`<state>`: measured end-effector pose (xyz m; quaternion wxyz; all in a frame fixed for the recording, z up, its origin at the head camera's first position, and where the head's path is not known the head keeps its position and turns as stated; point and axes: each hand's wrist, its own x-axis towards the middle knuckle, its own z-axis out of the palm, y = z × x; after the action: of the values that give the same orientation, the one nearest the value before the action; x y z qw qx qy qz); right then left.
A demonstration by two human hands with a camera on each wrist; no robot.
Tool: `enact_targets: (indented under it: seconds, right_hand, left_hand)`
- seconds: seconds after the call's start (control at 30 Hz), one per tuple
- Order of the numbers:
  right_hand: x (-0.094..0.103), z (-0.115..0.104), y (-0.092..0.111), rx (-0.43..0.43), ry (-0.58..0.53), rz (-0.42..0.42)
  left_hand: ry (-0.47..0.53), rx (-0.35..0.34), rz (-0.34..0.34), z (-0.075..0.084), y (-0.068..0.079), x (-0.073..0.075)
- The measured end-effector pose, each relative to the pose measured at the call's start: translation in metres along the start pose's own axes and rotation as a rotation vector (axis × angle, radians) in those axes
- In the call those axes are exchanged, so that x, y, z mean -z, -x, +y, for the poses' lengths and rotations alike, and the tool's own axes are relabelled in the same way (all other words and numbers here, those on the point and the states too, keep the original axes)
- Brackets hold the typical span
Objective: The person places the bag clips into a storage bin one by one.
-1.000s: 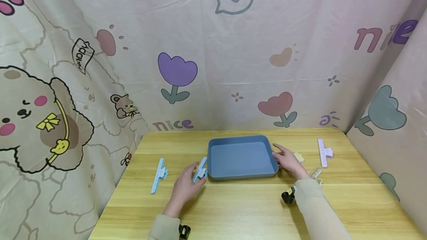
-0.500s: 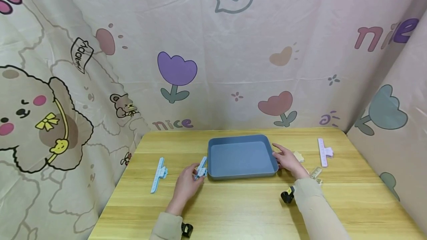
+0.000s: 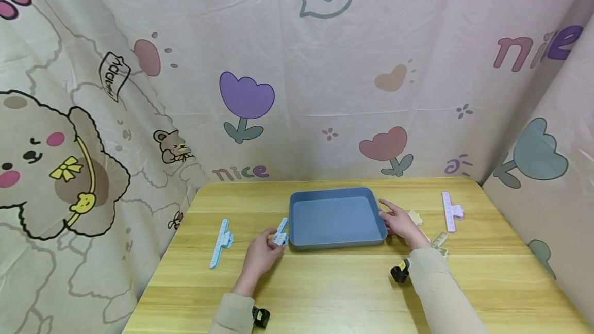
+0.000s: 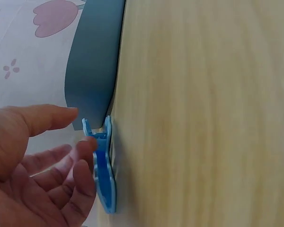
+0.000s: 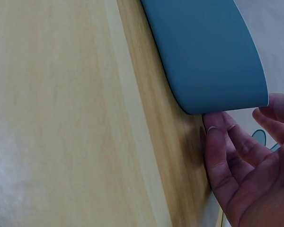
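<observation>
A light blue bag clip (image 3: pixel 281 234) with a ruler-like bar lies just left of a blue-grey rectangular tray (image 3: pixel 337 220). My left hand (image 3: pixel 261 255) is around the near end of this clip. In the left wrist view, curled fingertips touch the clip (image 4: pixel 104 182), while the thumb stands a little apart from it. On the tray's other side, my right hand (image 3: pixel 402 226) rests against the right wall. Seen from the right wrist, the thumb and fingertips meet the tray's end (image 5: pixel 213 71), with the fingers loosely bent. Nothing lies inside the tray.
Another light blue clip (image 3: pixel 221 244) lies farther left on the wooden table (image 3: pixel 343 293). A lilac clip (image 3: pixel 449 213) is at the far right. Near the right forearm are a beige clip (image 3: pixel 439 241), partly hidden, and a cream piece (image 3: pixel 415 217). A printed curtain (image 3: pixel 301 66) hangs behind.
My left hand has shifted slightly right and its fingers have drawn in around the near end of the blue clip. The right hand and the tray stay where they were.
</observation>
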<state>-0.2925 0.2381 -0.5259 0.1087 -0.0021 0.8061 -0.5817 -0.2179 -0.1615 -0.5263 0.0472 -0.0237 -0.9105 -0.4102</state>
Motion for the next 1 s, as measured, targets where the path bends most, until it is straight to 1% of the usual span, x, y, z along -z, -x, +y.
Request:
enact_targets:
  seconds: [0.27,0.33,0.5,0.53,0.6,0.73,0.77,0.9,1.0]
  right_hand:
    - [0.000,0.001,-0.001,0.000,-0.007,-0.005]
    - [0.000,0.001,0.000,0.001,-0.009,-0.008]
    - [0.001,0.000,-0.001,0.007,-0.006,-0.016]
    - [0.001,0.000,-0.001,0.004,-0.004,-0.015]
    - [0.001,0.001,-0.001,0.001,0.002,-0.013]
    - [0.002,0.001,-0.002,-0.003,0.012,-0.010]
    - [0.002,0.001,-0.002,-0.003,0.012,-0.009]
    - [0.002,0.000,-0.002,-0.006,0.003,-0.015]
    - [0.001,0.000,-0.001,-0.002,-0.004,-0.022]
  left_hand:
    - [0.054,0.054,-0.058,0.000,0.000,0.001]
    - [0.051,0.051,-0.069,0.000,0.000,0.003]
    - [0.047,0.074,-0.073,-0.003,-0.001,0.009]
    - [0.051,0.087,-0.073,-0.004,-0.002,0.010]
    - [0.048,0.085,-0.072,-0.005,-0.003,0.013]
    - [0.021,0.090,-0.070,-0.006,-0.006,0.016]
    - [0.006,0.082,-0.070,-0.007,-0.007,0.017]
    - [-0.048,0.086,-0.061,-0.009,-0.010,0.017]
    - [-0.089,0.100,-0.049,-0.010,-0.013,0.018]
